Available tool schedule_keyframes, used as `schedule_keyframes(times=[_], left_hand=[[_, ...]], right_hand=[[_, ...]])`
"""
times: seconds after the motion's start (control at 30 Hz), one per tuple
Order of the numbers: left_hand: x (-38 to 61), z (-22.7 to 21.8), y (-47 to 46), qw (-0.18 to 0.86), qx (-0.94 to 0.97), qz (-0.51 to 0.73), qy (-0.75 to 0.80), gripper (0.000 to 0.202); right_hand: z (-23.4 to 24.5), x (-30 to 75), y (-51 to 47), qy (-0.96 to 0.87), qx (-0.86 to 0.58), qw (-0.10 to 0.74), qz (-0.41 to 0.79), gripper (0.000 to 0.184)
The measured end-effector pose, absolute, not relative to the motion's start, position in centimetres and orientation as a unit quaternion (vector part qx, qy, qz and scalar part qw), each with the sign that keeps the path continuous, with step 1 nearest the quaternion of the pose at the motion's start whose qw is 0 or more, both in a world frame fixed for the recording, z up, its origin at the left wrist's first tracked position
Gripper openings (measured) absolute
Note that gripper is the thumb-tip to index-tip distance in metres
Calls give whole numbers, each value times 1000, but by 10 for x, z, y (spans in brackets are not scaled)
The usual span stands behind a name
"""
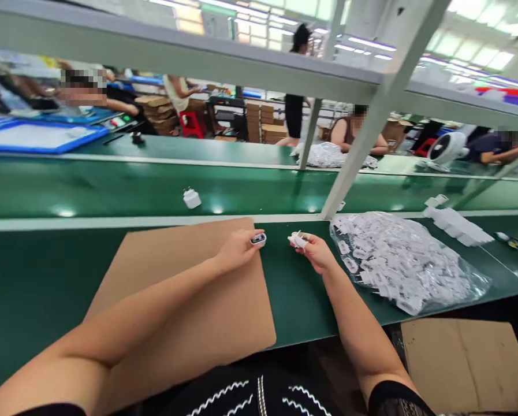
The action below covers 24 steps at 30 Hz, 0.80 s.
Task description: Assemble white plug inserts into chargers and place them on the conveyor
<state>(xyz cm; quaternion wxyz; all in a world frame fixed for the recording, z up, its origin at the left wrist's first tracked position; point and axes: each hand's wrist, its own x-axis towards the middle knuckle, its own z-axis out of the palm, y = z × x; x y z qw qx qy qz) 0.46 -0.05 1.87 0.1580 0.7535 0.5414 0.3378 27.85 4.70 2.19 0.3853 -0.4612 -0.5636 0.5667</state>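
Observation:
My left hand (236, 251), above the right edge of a brown cardboard sheet (207, 312), pinches a small white charger housing (259, 238) whose dark inside faces me. Over the green bench to its right, my right hand (319, 254) has its fingers closed on small white plastic parts (299, 240); their exact shape and number are too small to tell. The two hands are apart. Close by my right forearm lies a clear plastic bag (410, 260) full of white plug parts, several of them spilling at its left side.
A white plug charger (192, 199) stands on the green ledge ahead. A row of white pieces (460, 225) lies behind the bag. A grey metal post (362, 133) rises from the bench. Cardboard (466, 364) sits low at right. Several people work beyond, near a white fan (447, 148).

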Motion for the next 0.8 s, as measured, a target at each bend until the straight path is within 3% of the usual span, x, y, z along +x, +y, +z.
schedule_keyframes(times=[0.17,0.33,0.5,0.63,0.8], left_hand=[[9,8,-49,188,752,342,532,39],[5,-11,-51,284,640,468,539,67],[0,-8,-45,277,669,448,524,25],[0,-6,-45,255,675,463,515,27],[0,-7,-44,251,691,457,500,28]], right_hand=[[47,261,34,-471,-415,334,702,46],[68,235,23,-537,-423,344,643,44],[67,197,17,-641,-412,356,541,44],[54,184,14,-668,-403,377,499,49],[52,190,14,-672,-395,362,511,34]])
